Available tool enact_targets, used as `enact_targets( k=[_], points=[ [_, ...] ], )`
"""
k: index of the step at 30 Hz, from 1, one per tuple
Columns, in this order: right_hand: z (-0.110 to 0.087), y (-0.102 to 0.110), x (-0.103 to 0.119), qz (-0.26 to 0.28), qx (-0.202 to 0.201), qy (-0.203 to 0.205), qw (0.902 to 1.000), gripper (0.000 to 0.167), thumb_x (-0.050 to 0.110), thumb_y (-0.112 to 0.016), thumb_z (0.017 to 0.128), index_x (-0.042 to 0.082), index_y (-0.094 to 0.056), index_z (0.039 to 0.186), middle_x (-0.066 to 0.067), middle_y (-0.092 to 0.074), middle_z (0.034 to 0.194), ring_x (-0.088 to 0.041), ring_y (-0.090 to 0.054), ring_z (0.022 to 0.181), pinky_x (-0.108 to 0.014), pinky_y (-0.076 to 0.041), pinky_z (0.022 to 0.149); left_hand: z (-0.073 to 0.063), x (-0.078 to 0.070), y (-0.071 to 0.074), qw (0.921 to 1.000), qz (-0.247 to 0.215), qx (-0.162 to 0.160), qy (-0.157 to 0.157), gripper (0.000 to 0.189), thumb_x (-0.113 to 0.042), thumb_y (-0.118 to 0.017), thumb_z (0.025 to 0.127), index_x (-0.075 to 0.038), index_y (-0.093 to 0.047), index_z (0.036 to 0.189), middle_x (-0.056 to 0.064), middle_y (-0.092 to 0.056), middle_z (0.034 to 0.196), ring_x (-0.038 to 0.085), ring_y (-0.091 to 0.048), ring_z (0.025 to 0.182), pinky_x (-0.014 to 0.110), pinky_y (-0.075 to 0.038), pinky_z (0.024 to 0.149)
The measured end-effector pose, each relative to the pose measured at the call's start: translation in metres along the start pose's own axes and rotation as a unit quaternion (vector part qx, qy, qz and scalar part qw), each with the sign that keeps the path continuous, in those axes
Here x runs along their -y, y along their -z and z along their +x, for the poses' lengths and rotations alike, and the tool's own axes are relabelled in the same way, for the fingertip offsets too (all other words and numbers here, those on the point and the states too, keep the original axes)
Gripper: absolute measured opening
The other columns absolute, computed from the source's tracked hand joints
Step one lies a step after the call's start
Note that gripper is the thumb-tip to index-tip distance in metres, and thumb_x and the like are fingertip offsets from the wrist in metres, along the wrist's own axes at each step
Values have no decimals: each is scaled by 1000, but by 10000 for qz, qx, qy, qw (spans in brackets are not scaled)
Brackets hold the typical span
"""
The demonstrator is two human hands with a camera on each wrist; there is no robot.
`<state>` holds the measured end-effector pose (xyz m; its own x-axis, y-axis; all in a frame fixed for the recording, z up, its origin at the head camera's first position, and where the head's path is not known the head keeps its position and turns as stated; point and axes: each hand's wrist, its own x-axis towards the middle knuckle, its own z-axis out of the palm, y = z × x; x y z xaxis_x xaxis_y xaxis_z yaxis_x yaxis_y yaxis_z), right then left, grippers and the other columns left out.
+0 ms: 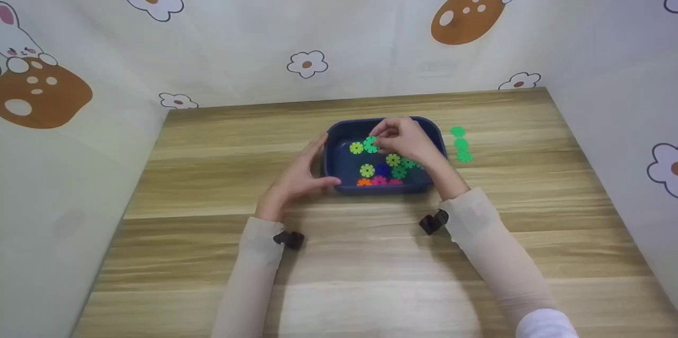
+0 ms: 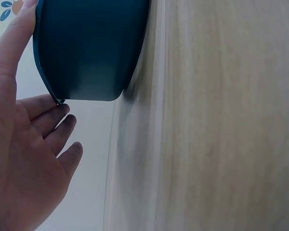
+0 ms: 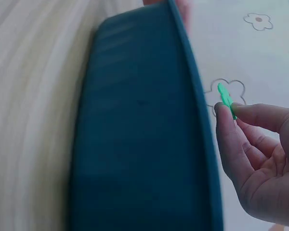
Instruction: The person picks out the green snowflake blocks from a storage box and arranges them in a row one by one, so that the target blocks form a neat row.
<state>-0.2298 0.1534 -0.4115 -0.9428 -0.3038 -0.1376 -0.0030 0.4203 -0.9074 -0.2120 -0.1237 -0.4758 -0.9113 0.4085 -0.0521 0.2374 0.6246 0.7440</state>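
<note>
Inside blue tray (image 1: 343, 163): notched discs (image 1: 364, 170) scattered, some partly covered by right hand (image 1: 403, 138).
Right hand: green disc (image 1: 369, 146) pinched.
Left hand (image 1: 299, 175): tray touched, fingers relaxed.

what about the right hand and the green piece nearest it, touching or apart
Touching. The right wrist view shows the right hand pinching the green piece by its lower end.

Table (image 1: 344, 279) (wood-grained): blue tray (image 1: 340, 163), three green discs (image 1: 461, 144).
</note>
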Motion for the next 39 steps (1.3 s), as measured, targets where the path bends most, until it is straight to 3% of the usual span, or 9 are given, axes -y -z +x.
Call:
enact_targets(
  k=[9,15,23,30,39],
  points=[
    [-7,24,-3,371,-208,32,9991,22,4,-64,94,-7,-65,114,-3,-65,89,-9,-70,77,-22,-62,73,0,2,1,9999,-56,21,-117,113,-57,-81,74,-26,-17,161,4,-17,169,30,-18,155,54,-20,126],
    [-13,39,-7,469,-446,-48,9979,24,4,-66,93,-7,-65,114,5,-66,84,-7,-70,74,-21,-61,69,1,3,1,9999,-60,13,-123,113,-57,-82,74,-25,-17,161,5,-16,169,30,-18,155,52,-20,126],
    [-22,57,-11,465,-723,12,9963,28,3,-67,92,-11,-63,116,7,-66,84,-2,-66,76,-24,-62,76,1,3,-1,9997,-176,-18,-168,108,-42,-84,78,-23,-18,161,6,-15,169,30,-16,156,53,-18,126],
    [-31,72,-17,462,-847,-35,9953,29,4,-65,93,-11,-61,118,7,-65,84,-1,-65,78,-24,-62,78,1,4,-1,9996,-173,-36,-239,112,-52,-83,75,-22,-18,161,5,-16,169,27,-17,156,49,-18,127],
    [-41,92,-35,522,-964,-6,9940,30,4,-64,94,-15,-58,116,12,-67,82,1,-67,75,-22,-62,75,1,2,0,9998,-92,22,-179,114,-54,-83,74,-21,-17,161,6,-14,169,29,-15,156,51,-19,126]
  ],
)
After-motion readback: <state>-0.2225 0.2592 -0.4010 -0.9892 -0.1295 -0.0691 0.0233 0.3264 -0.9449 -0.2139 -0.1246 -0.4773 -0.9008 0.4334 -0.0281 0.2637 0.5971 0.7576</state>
